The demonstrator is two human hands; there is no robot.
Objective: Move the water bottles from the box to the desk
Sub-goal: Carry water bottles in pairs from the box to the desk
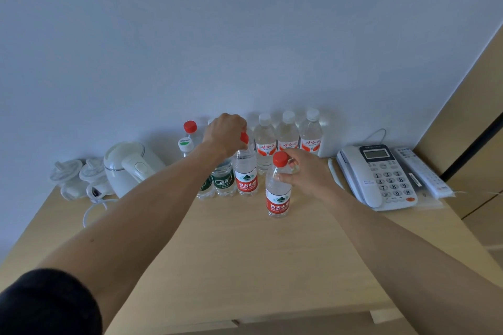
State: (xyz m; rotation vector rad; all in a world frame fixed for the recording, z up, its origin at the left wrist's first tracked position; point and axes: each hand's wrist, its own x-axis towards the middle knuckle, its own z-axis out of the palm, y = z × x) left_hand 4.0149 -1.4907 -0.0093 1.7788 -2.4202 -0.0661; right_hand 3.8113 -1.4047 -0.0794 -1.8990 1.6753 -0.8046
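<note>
Water bottles [287, 136] stand on desk [245, 253]. Left hand [227, 134] grips red-cap bottle [245, 174] at top; right hand [307, 171] pinches front bottle [278, 198] by neck.

We see a bench [245, 253] of pale wood-look laminate, smooth and matt. The water bottles [278, 193] are clear, glossy plastic with smooth red caps [280, 158] and shiny printed labels. The kettle [130, 166] and telephone [381, 174] look like smooth white plastic. The wall [245, 35] is matt.
</note>
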